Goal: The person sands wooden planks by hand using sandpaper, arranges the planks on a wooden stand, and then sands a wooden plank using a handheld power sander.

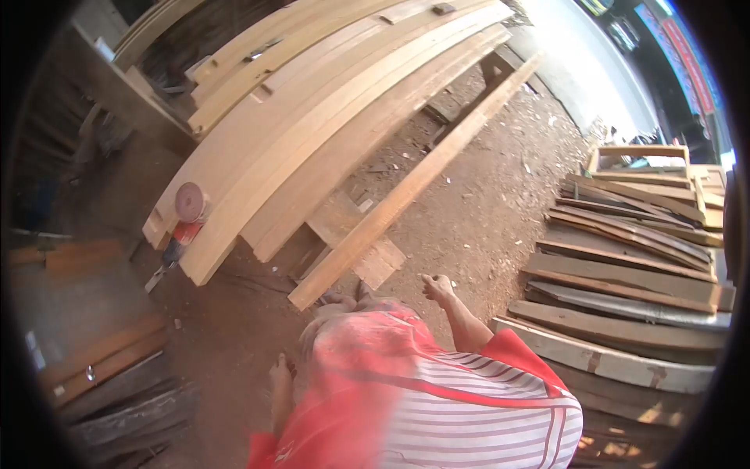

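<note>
My left hand (283,367) hangs low beside my body, its fingers slightly apart and nothing seen in them. On the other side, my right hand (437,288) is held out over the dirt floor with its fingers curled in, and no object shows in it. Closest to my right hand is a short wood block (379,266) under the near end of a long narrow wooden strip (414,184). Up and left of my hands, an angle grinder with a round sanding disc (190,203) rests on the near end of the wide planks (312,117).
A pile of boards (625,313) lines the right side, with a wooden frame (641,152) behind it. Brown wooden panels (101,313) lie at the left. Wood chips are scattered over the dirt floor (500,180). A small metal tool (263,49) lies on the far planks.
</note>
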Tool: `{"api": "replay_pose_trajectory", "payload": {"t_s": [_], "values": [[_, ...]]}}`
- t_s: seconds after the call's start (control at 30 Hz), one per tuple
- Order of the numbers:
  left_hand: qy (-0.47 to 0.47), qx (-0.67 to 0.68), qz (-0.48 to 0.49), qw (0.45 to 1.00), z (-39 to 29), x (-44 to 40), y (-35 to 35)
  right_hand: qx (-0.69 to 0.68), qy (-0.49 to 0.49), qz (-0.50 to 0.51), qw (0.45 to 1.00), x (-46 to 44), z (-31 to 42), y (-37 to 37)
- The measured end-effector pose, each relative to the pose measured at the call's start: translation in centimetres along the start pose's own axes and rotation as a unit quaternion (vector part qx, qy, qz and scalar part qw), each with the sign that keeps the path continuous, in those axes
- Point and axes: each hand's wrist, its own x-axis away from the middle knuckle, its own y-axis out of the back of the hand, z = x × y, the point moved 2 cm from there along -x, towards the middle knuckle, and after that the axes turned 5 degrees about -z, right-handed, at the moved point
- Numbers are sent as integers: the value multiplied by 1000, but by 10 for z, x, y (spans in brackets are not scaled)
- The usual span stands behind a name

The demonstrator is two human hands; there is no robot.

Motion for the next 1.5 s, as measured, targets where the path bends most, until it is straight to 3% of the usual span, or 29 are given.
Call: {"api": "replay_pose_trajectory", "payload": {"t_s": [0.07, 0.1, 0.13, 0.17, 0.3, 0.47, 0.6, 0.7, 0.77, 0.8, 0.87, 0.9, 1.07, 1.1, 1.27, 1.4, 1.5], "values": [[-29, -9, -19, 999, -14, 8, 3, 41, -33, 2, 999, -11, -3, -5], [-119, -161, -40, 979, -35, 15, 10, 18, -28, -12, 999, -7, 0, -6], [-183, -171, -71, 966, -40, 9, 14, -15, -26, 8, 1000, -18, -9, -9], [-80, 44, -46, 995, -47, 5, 11, -34, -9, 23, 999, -14, -11, -13], [-273, 2, -129, 953, -132, -33, 37, -60, 24, 11, 998, 32, 10, -16], [-533, -113, -227, 807, -306, -67, 65, -62, 6, -28, 998, 66, -30, -36], [-602, -273, -318, 680, -408, -75, 70, 12, -39, -8, 999, 125, -42, -78], [-582, -279, -223, 731, -449, -128, 70, 10, -15, -41, 999, 178, -39, -93], [-439, -303, -16, 846, -465, -131, 67, -21, -9, -75, 997, 219, -37, -98], [-428, -301, -3, 852, -464, -128, 67, -42, -7, -92, 995, 240, -39, -102], [-569, -445, 1, 692, -462, -118, 64, -45, -22, -107, 993, 276, -58, -112], [-594, -452, -28, 665, -457, -122, 65, -31, -39, -103, 993, 293, -67, -118], [-603, -428, -17, 673, -448, -148, 62, -7, -98, -88, 991, 344, -126, -146], [-618, -411, -33, 670, -448, -150, 66, 66, -87, -70, 992, 343, -141, -145], [-637, -391, -69, 660, -440, -124, 106, -13, -132, -88, 987, 349, -135, -167], [-567, -313, -36, 761, -408, -83, 148, 76, -17, -73, 994, 322, -91, -190], [-450, -245, 39, 858, -368, -43, 164, 52, 96, 18, 994, 311, -4, -225]]}}
